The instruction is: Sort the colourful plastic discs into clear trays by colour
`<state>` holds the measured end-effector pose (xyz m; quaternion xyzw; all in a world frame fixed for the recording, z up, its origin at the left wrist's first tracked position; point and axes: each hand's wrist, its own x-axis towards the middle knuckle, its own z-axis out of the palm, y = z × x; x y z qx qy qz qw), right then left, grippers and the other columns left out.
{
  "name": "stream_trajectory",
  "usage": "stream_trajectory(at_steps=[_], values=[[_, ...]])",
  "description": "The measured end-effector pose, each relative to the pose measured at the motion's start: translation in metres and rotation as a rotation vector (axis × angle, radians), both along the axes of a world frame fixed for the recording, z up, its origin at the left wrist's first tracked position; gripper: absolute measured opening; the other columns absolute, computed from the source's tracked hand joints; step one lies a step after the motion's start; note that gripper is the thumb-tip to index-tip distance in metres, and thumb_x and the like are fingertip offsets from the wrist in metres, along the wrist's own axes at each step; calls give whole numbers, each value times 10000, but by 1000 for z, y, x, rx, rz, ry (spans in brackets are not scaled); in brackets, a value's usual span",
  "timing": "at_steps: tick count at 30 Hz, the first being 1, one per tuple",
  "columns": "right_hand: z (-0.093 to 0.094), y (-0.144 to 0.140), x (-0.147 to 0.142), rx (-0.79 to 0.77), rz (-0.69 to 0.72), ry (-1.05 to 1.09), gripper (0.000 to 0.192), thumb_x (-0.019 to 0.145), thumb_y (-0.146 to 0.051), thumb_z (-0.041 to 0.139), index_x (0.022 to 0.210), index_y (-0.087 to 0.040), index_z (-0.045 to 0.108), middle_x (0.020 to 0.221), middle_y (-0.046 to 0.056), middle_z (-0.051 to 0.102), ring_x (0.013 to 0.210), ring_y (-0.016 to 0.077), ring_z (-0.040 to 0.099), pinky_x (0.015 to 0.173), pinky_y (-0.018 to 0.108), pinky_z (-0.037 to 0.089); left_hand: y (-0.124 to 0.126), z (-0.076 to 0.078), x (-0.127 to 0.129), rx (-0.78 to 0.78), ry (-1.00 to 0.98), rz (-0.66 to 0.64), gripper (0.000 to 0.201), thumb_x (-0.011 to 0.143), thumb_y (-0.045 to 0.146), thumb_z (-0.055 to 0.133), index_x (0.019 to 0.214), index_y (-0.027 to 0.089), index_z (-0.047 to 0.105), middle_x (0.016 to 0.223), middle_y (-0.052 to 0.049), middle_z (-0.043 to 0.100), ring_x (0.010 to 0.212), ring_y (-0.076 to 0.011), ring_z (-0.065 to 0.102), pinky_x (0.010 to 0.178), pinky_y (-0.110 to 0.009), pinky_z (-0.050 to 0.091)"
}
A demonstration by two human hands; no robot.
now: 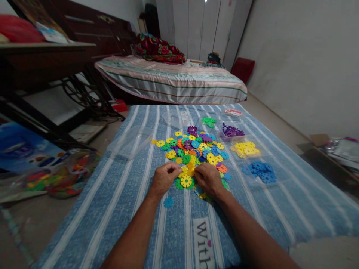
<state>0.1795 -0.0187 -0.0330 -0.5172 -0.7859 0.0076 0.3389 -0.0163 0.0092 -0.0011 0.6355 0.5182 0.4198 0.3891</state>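
A loose pile of toothed plastic disc pieces (186, 142) in yellow, green, blue, orange and purple lies on a striped cloth. At its near side, my right hand (209, 178) is closed, its fingertips on upright yellow disc pieces (191, 164). My left hand (166, 178) is pinched just left of them; its fingertips meet the edge of the yellow pieces, and what they grip is hard to make out. A flat yellow disc (186, 181) rests between the hands. One blue disc (168, 202) lies apart, nearer to me.
Right of the pile, clear boxes hold blue discs (263, 172), yellow discs (246, 148), purple pieces (232, 130) and green pieces (208, 122). A clear empty-looking container (131, 142) stands left. Beyond the cloth-covered table (117, 209) is a bed (174, 80).
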Motion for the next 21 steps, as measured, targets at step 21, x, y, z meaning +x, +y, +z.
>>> stream_trajectory(at_steps=[21], values=[[18, -2, -22, -45, 16, 192, 198, 851, -267, 537, 974, -194, 675, 768, 60, 709, 700, 206, 635, 662, 309, 424, 0, 7, -5, -73, -119, -75, 242, 700, 416, 698, 629, 186, 669, 929, -80, 736, 955, -245, 653, 973, -399, 472]])
